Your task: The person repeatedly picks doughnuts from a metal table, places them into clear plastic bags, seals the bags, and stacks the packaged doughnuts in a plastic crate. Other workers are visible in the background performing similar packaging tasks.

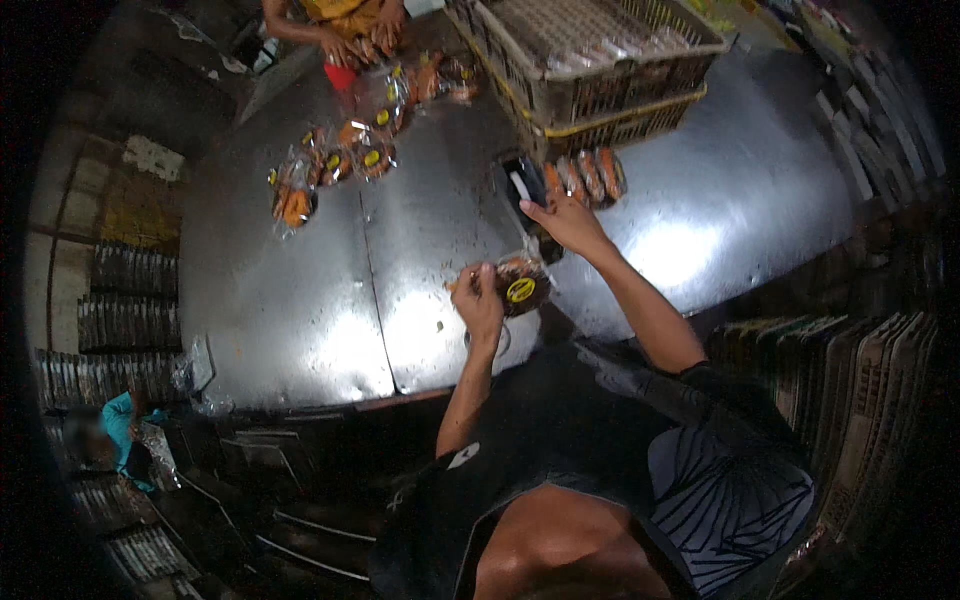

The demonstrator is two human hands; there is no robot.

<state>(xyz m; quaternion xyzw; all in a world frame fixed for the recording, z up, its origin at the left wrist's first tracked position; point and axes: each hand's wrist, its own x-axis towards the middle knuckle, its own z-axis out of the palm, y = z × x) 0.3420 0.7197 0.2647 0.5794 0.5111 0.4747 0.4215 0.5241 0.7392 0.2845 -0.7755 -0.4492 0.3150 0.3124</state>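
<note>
My left hand is closed on the edge of a clear plastic packet of brown food with a round yellow label. The packet lies low over the metal table, in front of my body. Farther forward and to the right, my right hand reaches out with its thumb spread from the fingers. It is beside a dark box-like thing with a white strip on it. Its fingertips come up to a row of clear-wrapped, orange-brown pieces; whether they touch is hard to tell.
Stacked plastic crates stand at the far side of the metal table. More yellow-labelled packets lie at the far left. Across the table, a co-worker's hands handle packets near a red object. Upright crates stand at my right.
</note>
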